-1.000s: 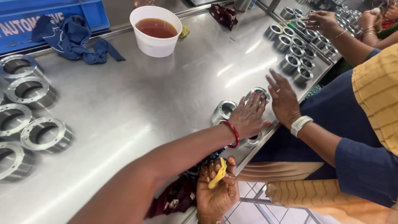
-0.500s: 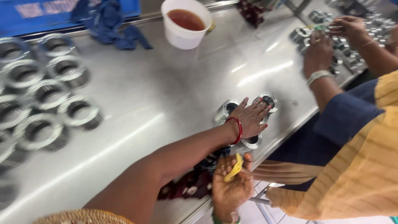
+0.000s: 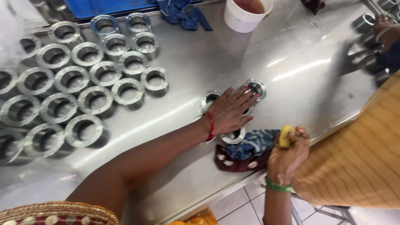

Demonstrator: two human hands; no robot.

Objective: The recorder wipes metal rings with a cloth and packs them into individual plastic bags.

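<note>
Metal rings (image 3: 255, 87) clustered mid-tabletop (image 3: 291, 58) under flat, spread left hand (image 3: 231, 110); likely heavy, rigid, slick, best gripped across outer rim; right hand (image 3: 287, 156) closed on small yellow object (image 3: 286, 136) near cloth (image 3: 250, 150).

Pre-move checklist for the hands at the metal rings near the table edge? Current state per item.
1. Left hand flat on the small ring cluster: ok, palm down, fingers spread over them.
2. Right hand grip on the yellow piece: ok, fingers closed round it, held past the table edge.
3. Cloth clear of the rings: not ok, it touches the nearest ring.
4. Count of rings under the left hand: cannot tell, palm covers them.
5. Large rings set apart: ok, grouped on the far-left side.
6. White cup of brown liquid upright: ok.
</note>
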